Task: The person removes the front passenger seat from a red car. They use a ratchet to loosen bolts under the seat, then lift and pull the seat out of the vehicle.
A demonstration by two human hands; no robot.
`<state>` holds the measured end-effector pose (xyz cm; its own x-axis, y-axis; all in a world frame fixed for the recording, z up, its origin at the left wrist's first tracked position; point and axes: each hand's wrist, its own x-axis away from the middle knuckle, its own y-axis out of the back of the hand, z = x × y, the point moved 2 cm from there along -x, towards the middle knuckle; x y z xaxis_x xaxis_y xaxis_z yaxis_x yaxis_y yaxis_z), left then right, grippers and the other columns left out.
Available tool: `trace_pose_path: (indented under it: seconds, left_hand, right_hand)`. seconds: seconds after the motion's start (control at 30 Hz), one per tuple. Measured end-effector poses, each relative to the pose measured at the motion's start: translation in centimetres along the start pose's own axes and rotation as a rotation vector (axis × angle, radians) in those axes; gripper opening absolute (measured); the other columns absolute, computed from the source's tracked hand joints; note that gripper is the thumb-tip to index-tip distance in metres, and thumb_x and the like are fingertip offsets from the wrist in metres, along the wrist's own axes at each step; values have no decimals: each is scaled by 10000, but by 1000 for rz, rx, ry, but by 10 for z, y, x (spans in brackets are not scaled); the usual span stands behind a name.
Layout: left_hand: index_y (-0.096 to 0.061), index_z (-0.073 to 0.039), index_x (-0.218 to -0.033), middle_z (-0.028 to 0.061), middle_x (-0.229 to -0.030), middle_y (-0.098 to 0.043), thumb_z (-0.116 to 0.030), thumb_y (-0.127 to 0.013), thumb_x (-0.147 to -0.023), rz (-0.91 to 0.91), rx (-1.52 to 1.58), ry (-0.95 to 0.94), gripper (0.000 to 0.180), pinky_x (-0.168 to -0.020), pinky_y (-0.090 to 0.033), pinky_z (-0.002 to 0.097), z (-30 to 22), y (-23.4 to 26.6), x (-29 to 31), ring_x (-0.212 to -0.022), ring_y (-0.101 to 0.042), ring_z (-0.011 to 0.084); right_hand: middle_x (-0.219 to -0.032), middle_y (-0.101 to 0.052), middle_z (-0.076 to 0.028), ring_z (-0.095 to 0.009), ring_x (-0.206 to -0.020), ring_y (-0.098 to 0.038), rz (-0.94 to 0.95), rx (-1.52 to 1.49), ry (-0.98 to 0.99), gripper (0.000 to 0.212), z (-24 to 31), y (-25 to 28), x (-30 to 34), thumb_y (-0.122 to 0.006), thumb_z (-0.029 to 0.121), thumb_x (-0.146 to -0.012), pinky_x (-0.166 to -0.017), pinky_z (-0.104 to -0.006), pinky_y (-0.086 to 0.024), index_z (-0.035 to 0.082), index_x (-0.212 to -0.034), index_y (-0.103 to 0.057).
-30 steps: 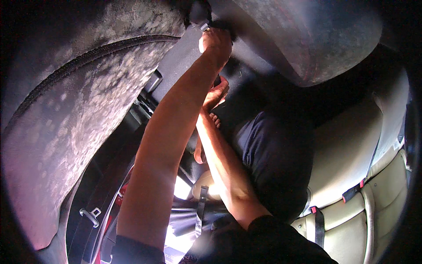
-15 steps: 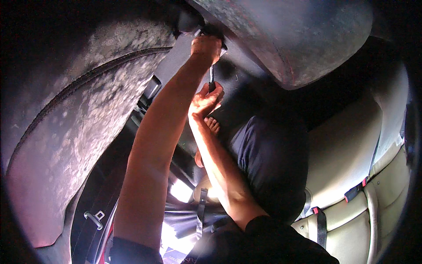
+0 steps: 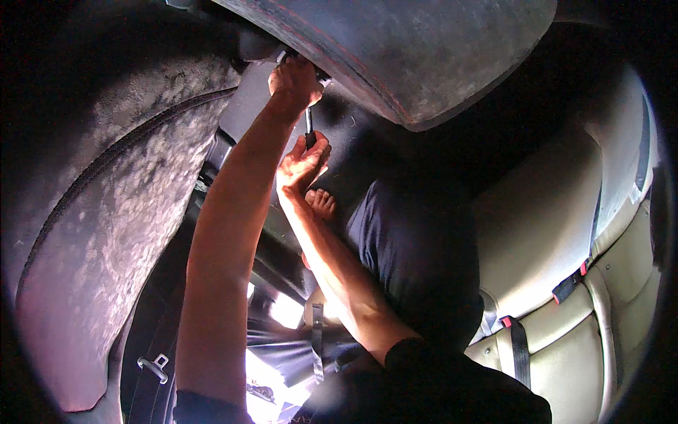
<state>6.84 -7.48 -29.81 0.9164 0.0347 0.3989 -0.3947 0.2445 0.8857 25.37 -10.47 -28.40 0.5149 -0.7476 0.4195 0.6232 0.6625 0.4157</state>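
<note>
Under the front edge of a dark car seat (image 3: 424,63), my left hand (image 3: 295,81) is closed with its fingers curled at the seat's underside. A bit of bright metal (image 3: 282,56) shows beside its knuckles; what the fingers wrap round is mostly hidden. Below it, my right hand (image 3: 304,166) grips the black handle of a hand tool (image 3: 309,121). Its shiny straight shaft runs up to my left hand, where the far end is hidden, so I cannot tell the tool's exact kind. Grey carpet (image 3: 335,138) lies beneath both hands.
A mottled door panel (image 3: 127,205) curves along the left, with a metal door striker (image 3: 155,369) lower down. On the right is a cream rear seat (image 3: 544,240) with black seat-belt buckles (image 3: 567,287). My bent knee (image 3: 424,261) and bare foot (image 3: 321,203) are close to my right arm.
The whole view has shifted, so hands, tool and seat appear further left. Both hands keep their places on the tool and under the seat.
</note>
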Motion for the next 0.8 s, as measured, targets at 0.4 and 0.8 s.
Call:
trace_pose_path:
  seconds: [0.4,0.8]
  left_hand:
    - [-607,-94,-1341,115,-1402,-599,-336,-537,-961,-73,-134,-451,456,-966,-557,454,22,-9,6,-1230,-624,331]
    - [-669,-76,-1237,145,-1289,-655,-335,-570,-921,108,-127,-240,421,-963,-551,473,51,0,1,-1170,-650,369]
  right_hand:
    - [-977,-609,-143,-360,-931,-586,-59,-41,-4,216,3,0,-1,-651,78,-926,-815,-473,-428,53,-1124,-571]
    - [-1033,-624,-163,-382,-961,-602,-47,14,27,233,6,10,-5,-651,83,-920,-823,-495,-447,49,-1136,-568]
